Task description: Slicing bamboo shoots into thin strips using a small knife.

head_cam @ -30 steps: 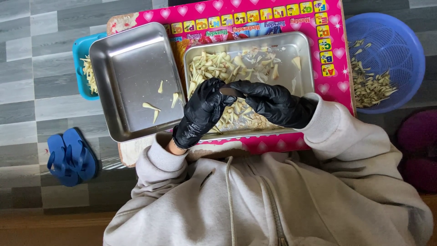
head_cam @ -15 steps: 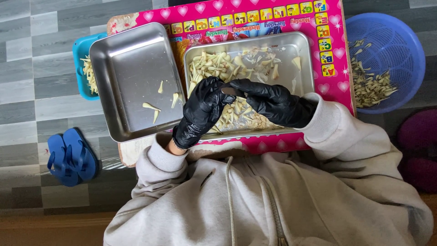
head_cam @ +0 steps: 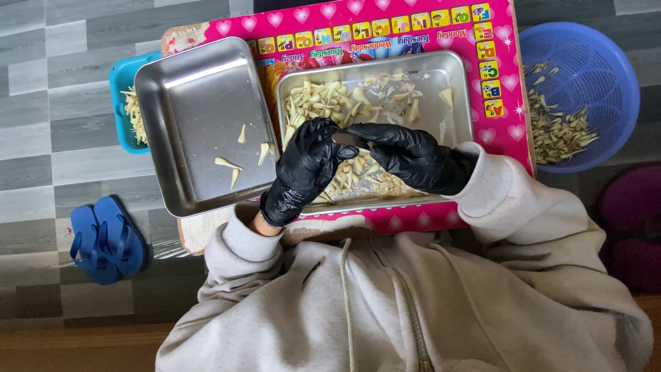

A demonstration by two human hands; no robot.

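The small pale piece (head_cam: 346, 140) sits pinched between my two gloved hands, over the middle of the right-hand steel tray (head_cam: 451, 69), just above the heap of cut pale slivers (head_cam: 330, 100) that fills it. My left hand (head_cam: 303, 172) curls its fingers narrowly around the near end of the piece, thumb and forefinger closed on it. My right hand (head_cam: 413, 158) meets it from the other side, fingertips drawn tight on the same piece; the other fingers are folded in, not spread. Both hands wear black gloves, and my grey sleeves run back to my hooded top.

Compared with half a second ago and a second ago, nothing has shifted that I can make out: the hands keep the same grip at the same spot.

Just left lies a second steel tray (head_cam: 200, 89) with a few slivers in it, both trays on a pink board (head_cam: 509, 131). A blue basket (head_cam: 606, 62) with scraps stands to the right, a small blue tub (head_cam: 118, 76) to the left, blue sandals (head_cam: 107, 238) on the floor.
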